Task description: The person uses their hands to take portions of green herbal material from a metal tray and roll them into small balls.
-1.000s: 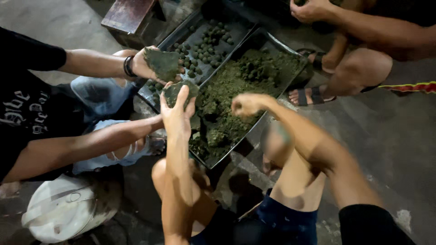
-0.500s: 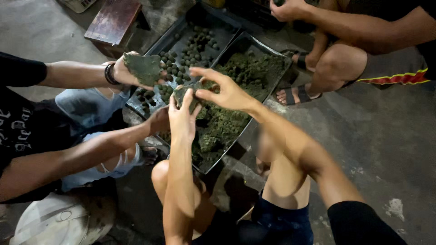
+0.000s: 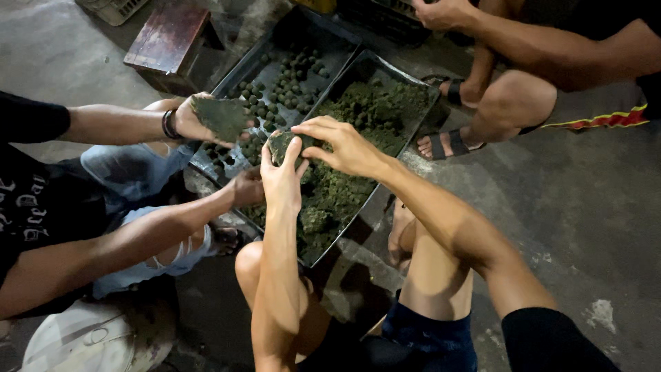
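The right hand [image 3: 344, 145], which was reaching over the paste half a second ago, is now pressing down on the lump [image 3: 281, 143] with curled fingers, while the left hand [image 3: 281, 176] is cupping that lump from below, fingers spread upward around it. Both are hovering over the near tray [image 3: 413, 93], which is lying heaped with crumbly green paste [image 3: 344, 186]. Beside it the far tray [image 3: 237, 76] is holding rows of small green balls [image 3: 286, 93]. At left, a co-worker's hand [image 3: 186, 120] is lifting a flattened green slab [image 3: 222, 116], and their other hand [image 3: 246, 187] is resting at the tray's edge. A wooden stool [image 3: 165, 34] is standing beyond. A sandal [image 3: 447, 143] is showing near the tray corner.
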